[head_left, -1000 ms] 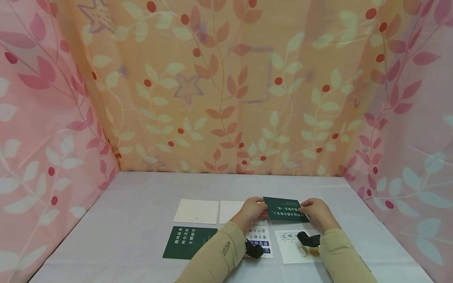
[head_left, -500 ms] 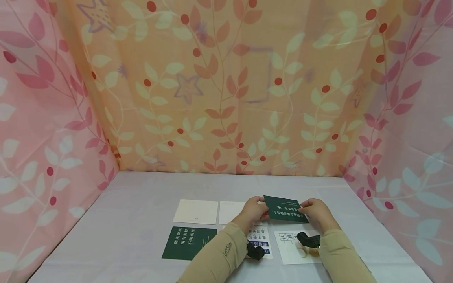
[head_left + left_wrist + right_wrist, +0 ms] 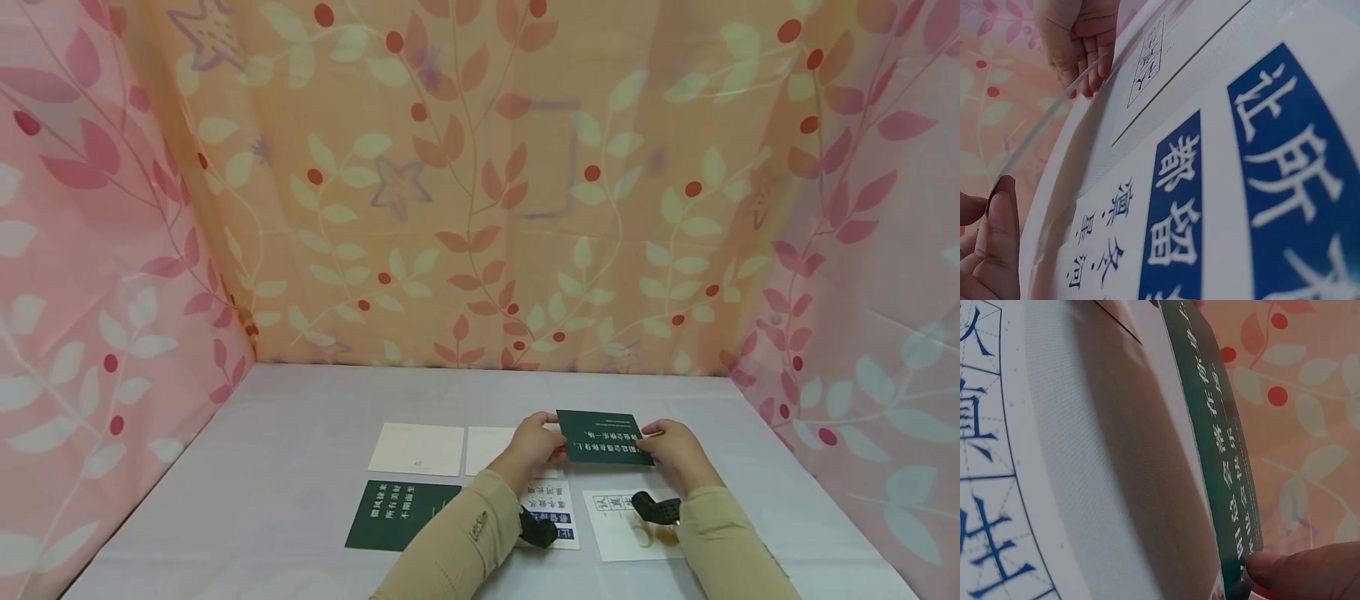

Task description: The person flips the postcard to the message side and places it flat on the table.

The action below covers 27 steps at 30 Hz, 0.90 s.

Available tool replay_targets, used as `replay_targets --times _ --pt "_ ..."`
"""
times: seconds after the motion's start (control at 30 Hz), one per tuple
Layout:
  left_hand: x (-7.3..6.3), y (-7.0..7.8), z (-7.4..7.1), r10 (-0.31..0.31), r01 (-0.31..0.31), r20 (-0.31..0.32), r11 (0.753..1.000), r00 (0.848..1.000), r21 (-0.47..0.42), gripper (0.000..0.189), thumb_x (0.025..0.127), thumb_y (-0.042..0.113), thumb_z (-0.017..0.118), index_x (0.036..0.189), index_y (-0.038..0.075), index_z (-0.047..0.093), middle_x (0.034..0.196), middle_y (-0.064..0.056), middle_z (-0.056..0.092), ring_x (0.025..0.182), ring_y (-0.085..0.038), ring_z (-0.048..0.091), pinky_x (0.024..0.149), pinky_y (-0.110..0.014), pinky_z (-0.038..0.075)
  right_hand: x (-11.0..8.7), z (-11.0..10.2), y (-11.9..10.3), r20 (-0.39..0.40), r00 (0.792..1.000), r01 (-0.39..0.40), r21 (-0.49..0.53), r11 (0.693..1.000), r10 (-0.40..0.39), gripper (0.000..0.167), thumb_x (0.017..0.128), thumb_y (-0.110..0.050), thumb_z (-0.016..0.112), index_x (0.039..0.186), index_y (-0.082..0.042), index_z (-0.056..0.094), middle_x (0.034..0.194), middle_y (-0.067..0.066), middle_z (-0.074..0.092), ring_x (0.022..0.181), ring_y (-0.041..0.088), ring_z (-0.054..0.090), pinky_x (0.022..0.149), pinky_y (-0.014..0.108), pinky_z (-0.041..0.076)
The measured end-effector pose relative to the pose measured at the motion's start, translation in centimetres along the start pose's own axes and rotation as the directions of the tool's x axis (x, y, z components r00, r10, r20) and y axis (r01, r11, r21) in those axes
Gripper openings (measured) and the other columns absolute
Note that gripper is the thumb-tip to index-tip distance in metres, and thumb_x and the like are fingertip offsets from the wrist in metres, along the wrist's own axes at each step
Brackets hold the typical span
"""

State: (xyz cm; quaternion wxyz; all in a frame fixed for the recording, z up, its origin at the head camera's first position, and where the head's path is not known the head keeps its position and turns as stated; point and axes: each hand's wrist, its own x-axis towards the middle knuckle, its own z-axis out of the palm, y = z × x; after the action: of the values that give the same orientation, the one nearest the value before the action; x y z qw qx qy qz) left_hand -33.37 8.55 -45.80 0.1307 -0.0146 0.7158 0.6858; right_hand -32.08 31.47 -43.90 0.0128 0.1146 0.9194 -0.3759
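A dark green card (image 3: 602,438) with white lettering is held up off the table between both hands. My left hand (image 3: 531,446) pinches its left edge, and my right hand (image 3: 677,452) pinches the right edge. In the left wrist view the card (image 3: 1035,128) shows edge-on, bowed slightly, with the left fingers (image 3: 999,250) at its near end. The right thumb (image 3: 1310,570) presses on the lettered face of the green card (image 3: 1213,444) in the right wrist view. Below lie a white card with blue lettering (image 3: 553,504), partly under my left arm, and a white card with boxed characters (image 3: 618,533).
On the white table (image 3: 262,467) a second green card (image 3: 397,512) lies at the front left. Behind it are a cream card (image 3: 417,450) and another pale card (image 3: 486,446), partly hidden by my left hand. A patterned cloth (image 3: 480,250) walls the back and sides.
The green card has risen slightly and its tilt has levelled a little, its right edge coming up. Both hands keep hold of it; the cards on the table stay put.
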Motion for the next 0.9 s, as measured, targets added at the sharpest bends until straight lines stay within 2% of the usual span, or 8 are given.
replay_targets --times 0.2,0.43,0.6,0.9 --pt "-0.06 0.21 -0.21 -0.006 0.006 0.01 1.0 1.0 -0.003 0.034 0.083 0.002 0.059 0.115 0.014 0.058 0.083 -0.007 0.063 0.067 -0.016 0.061 0.058 -0.025 0.052 -0.2 -0.15 -0.08 0.021 1.0 0.006 0.012 1.0 -0.006 0.026 0.082 -0.009 0.061 0.1 0.009 0.059 0.091 0.019 0.061 0.078 0.023 0.055 0.066 0.033 0.047" --pt "-0.1 0.41 -0.4 0.004 -0.004 0.012 1.0 1.0 0.02 0.033 0.083 0.001 0.059 0.113 0.013 0.058 0.081 -0.005 0.063 0.066 -0.015 0.061 0.059 -0.025 0.052 -0.34 -0.37 -0.26 0.015 0.999 0.04 0.022 0.999 -0.04 0.023 0.082 -0.007 0.061 0.097 0.009 0.059 0.083 0.013 0.06 0.07 0.019 0.053 0.059 0.027 0.046" --pt "-0.23 0.65 -0.56 0.008 -0.009 0.004 0.999 1.0 0.045 0.024 0.083 0.001 0.06 0.104 0.011 0.06 0.079 -0.005 0.062 0.066 -0.015 0.061 0.061 -0.027 0.053 -0.45 -0.53 -0.4 0.009 0.999 0.052 0.053 0.997 -0.053 0.022 0.081 -0.006 0.061 0.096 0.01 0.059 0.081 0.013 0.06 0.067 0.018 0.053 0.057 0.026 0.047" --pt "-0.46 0.82 -0.71 0.035 -0.033 -0.019 0.993 0.999 0.114 0.009 0.084 0.004 0.06 0.091 0.009 0.061 0.077 -0.005 0.06 0.063 -0.013 0.06 0.056 -0.025 0.052 -0.26 -0.43 -0.17 0.009 1.0 0.018 0.065 0.998 -0.019 0.021 0.085 -0.006 0.059 0.099 0.008 0.058 0.084 0.015 0.059 0.065 0.017 0.053 0.057 0.027 0.049"
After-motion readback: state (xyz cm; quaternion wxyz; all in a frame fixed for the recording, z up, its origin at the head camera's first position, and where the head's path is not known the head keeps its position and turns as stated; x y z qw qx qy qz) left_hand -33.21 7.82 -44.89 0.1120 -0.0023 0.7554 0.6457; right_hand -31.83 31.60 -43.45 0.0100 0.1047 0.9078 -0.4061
